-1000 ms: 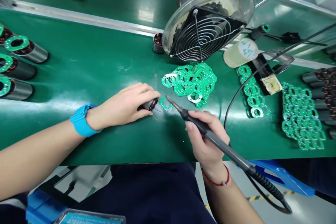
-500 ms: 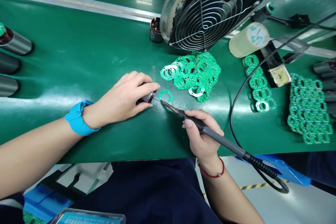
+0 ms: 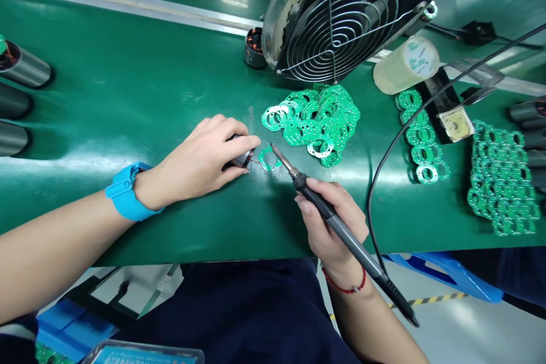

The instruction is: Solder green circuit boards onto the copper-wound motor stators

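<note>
My left hand point(image 3: 217, 153) is wrapped round a dark cylindrical motor stator point(image 3: 244, 159) lying on its side on the green bench. Most of the stator is hidden under the fingers; reddish wire shows at its right end. Just right of it lies a green ring-shaped circuit board point(image 3: 268, 166), close to the wire. My right hand point(image 3: 333, 219) grips a soldering iron point(image 3: 315, 199) like a pen. The iron's tip points up and left, over or just beyond the ring board's upper edge; I cannot tell whether it touches.
A pile of ring boards point(image 3: 324, 122) lies beyond the iron, below a caged fan point(image 3: 336, 28). To the right stand a tape roll point(image 3: 405, 65), a sponge holder point(image 3: 456, 124) and board panels point(image 3: 499, 176). The iron's cable point(image 3: 371, 193) loops at right. Metal cylinders point(image 3: 29, 65) stand left.
The soldering iron's tip has moved from the wire by the stator up and right, and the iron is steeper. The ring board has shifted slightly. My left hand stays put.
</note>
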A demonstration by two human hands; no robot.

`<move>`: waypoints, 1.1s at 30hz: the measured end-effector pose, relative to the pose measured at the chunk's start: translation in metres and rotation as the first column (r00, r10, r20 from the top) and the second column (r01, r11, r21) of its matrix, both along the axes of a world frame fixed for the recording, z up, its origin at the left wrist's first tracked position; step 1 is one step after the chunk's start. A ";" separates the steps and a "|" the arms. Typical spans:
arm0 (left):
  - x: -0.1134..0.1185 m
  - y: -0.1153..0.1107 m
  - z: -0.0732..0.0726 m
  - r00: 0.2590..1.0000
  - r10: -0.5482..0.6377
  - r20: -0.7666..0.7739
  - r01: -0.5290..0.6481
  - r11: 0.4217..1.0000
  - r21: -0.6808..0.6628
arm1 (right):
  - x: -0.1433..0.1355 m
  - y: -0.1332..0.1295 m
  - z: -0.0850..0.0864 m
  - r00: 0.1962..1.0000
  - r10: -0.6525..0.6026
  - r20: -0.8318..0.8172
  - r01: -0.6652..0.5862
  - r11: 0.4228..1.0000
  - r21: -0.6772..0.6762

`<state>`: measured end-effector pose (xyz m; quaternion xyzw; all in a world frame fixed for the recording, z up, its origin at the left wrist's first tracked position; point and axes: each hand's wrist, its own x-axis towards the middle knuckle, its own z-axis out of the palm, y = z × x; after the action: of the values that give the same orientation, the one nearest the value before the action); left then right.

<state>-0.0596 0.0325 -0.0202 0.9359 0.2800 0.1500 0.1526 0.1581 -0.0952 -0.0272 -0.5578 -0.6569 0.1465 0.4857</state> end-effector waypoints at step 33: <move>0.018 -0.028 0.006 0.950 0.280 0.138 -0.121 0.737 -0.665 | -0.026 0.041 0.010 0.943 -0.133 -0.305 0.064 0.972 -0.225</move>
<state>-0.0412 0.0044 -0.0142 0.7652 0.3947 0.1663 0.4807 0.1324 -0.0544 -0.0167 -0.6078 -0.5218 0.2789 0.5297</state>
